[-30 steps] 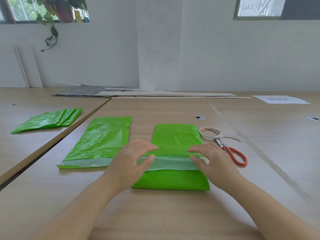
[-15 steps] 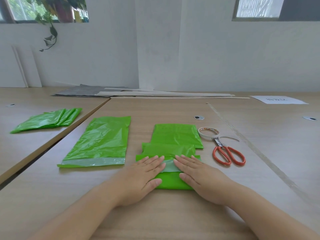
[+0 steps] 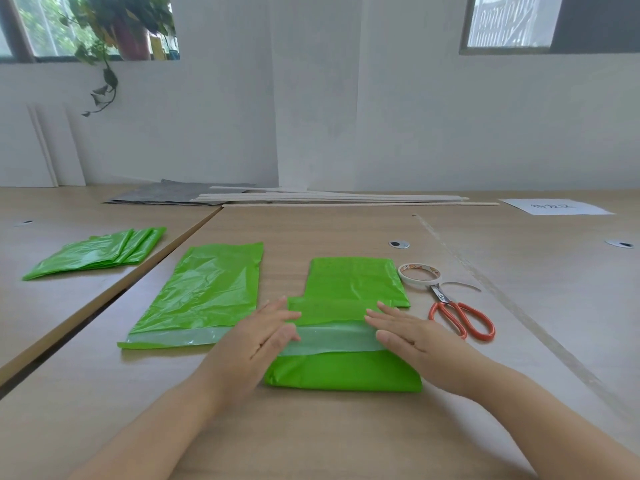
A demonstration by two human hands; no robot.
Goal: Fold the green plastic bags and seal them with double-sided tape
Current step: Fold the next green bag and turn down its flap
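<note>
Your two hands lie flat on the folded bright green plastic bag (image 3: 346, 374), which is on the light wooden table (image 3: 311, 441) directly in front of you. Half a second ago both hands were together at the middle of the bag, with the fingertips almost meeting. Now they have moved apart. Your left hand (image 3: 256, 341) presses on the left end of the pale translucent strip (image 3: 332, 337) that runs across the bag, and your right hand (image 3: 415, 337) presses on the right end. Between them the strip is uncovered again, and more of the near green part shows than before.

The fingers of both hands are straight and only a little spread. They hold nothing; they only press down on the plastic. The folded flap above the strip lies flat, and the far part of the bag is narrower on its left side.

The other things have not moved. The unfolded flat green plastic bag (image 3: 204, 292) lies just beside your left hand, with its own pale band at the near edge. The roll of white double-sided tape (image 3: 419, 273) sits near the far right corner of the folded bag, and the scissors with orange handles (image 3: 460, 318) lie just in front of the roll, with a thin curved piece of tape (image 3: 462, 285) beside them. The pile of folded green bags (image 3: 97, 252) stays on the neighbouring table at the left.
</note>
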